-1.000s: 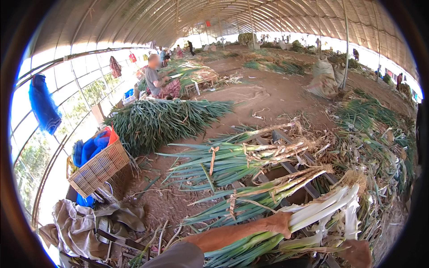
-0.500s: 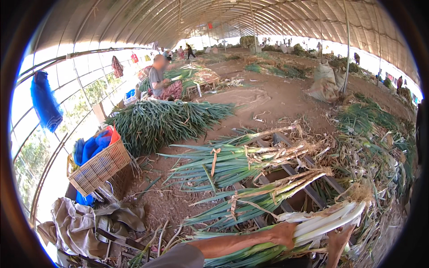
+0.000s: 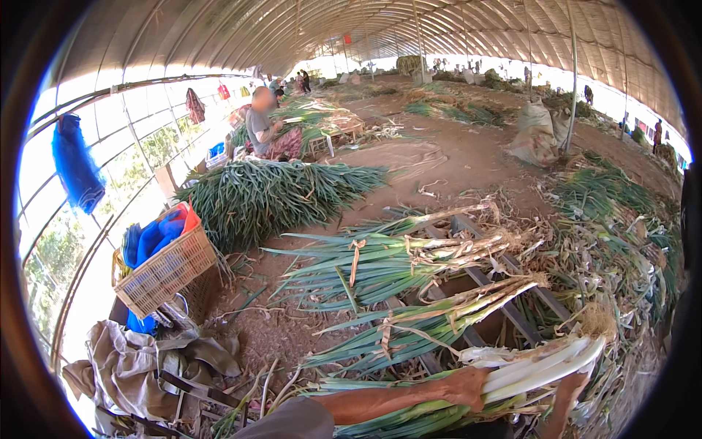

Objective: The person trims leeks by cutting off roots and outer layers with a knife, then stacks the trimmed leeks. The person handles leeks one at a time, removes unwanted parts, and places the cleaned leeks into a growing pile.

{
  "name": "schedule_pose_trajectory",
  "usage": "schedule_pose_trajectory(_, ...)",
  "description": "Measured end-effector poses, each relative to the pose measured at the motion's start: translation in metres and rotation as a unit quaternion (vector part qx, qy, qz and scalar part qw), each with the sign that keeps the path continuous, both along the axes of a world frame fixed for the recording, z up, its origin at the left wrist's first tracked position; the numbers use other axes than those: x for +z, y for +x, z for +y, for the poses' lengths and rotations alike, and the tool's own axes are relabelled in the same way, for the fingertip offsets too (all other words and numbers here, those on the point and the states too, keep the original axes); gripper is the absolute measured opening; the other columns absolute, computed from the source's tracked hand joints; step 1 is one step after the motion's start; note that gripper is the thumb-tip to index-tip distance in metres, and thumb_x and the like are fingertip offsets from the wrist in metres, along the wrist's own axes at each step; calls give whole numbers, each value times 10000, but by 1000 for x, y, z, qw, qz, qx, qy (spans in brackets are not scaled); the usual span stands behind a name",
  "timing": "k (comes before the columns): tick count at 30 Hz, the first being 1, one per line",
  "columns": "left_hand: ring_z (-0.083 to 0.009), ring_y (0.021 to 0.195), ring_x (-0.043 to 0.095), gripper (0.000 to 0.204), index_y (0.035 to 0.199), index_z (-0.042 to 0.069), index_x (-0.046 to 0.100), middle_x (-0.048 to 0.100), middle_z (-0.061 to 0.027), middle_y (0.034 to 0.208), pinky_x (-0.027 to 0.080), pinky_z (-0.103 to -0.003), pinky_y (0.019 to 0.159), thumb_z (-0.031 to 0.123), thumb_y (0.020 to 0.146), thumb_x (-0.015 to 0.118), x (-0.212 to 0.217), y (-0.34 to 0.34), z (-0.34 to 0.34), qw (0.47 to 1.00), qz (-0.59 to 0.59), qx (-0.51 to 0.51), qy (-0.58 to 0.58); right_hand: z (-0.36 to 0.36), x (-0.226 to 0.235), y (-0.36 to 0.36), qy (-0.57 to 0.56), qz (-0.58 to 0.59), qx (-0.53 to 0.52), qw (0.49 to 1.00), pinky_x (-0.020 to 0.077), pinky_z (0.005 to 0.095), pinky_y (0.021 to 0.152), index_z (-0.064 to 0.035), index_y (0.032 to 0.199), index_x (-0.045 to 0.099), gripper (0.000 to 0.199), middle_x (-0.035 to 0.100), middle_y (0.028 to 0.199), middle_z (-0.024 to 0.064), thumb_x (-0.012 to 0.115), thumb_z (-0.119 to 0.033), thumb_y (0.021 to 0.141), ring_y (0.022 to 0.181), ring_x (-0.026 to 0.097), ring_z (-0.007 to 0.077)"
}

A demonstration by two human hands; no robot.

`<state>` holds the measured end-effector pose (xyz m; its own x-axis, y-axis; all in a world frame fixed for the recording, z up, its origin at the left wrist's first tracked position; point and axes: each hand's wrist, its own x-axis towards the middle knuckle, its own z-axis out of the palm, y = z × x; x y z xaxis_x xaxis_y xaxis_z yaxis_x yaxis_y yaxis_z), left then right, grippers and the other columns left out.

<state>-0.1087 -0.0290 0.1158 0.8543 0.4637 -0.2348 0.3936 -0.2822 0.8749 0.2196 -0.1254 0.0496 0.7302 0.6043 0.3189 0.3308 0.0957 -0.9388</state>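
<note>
My left hand (image 3: 466,386) is closed around a bunch of large green onions (image 3: 545,367) at lower right, where the thick white stalks meet the green leaves. The stalks point right and slightly away, ending in tan roots (image 3: 598,320); the leaves trail left under my forearm. Against the near side of the white stalks, close to the roots, is my right hand (image 3: 572,388); its fingers are hidden by the stalks. Just beyond lie more onions with dry outer leaves (image 3: 446,318) and another pile (image 3: 395,260), resting across a dark slatted rack (image 3: 519,322).
A large heap of green onions (image 3: 278,197) lies ahead left, near a seated person (image 3: 262,124). At left are a tilted wicker basket (image 3: 168,271) with blue cloth and a crumpled tan sheet (image 3: 131,366). Leaf scraps (image 3: 614,271) cover the right side; a sack (image 3: 534,135) stands beyond.
The bunch's root end and my right hand have shifted slightly right and down. My left hand keeps its grip. The whole view has moved a little.
</note>
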Motion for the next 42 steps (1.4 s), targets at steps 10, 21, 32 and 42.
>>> schedule_pose_trajectory(10,-334,834,644,698,1159,-92,564,650,-203,868,497,-415,770,205,559,762,33,-26,-11,995,-76,-64,-22,-25,9,182,-252,-493,-204,807,424,477,1009,-38,1369,512,593,577,1235,191,685,-339,889,1176,531,396)
schedule_pose_trajectory(21,-353,853,648,679,1144,-94,558,662,-226,915,518,-432,775,174,554,761,19,-10,-24,996,-61,-27,-63,-33,70,206,-306,-416,-211,830,427,483,988,-38,1336,524,551,580,1210,193,671,-335,896,1149,535,399)
schedule_pose_trajectory(32,-329,891,675,767,1248,-81,542,668,-214,920,517,-432,777,146,551,768,16,-72,-16,998,-12,-38,-58,-29,124,-42,-244,-99,151,953,431,489,967,-39,1303,535,510,583,1184,194,657,-331,903,1121,540,401)
schedule_pose_trajectory(42,-225,1046,626,1001,1445,-28,446,661,-162,1166,496,-346,933,183,552,845,35,-60,14,977,-47,-98,-185,18,96,-157,-106,-25,234,966,434,495,947,-40,1273,546,474,586,1161,196,644,-327,909,1096,544,404)
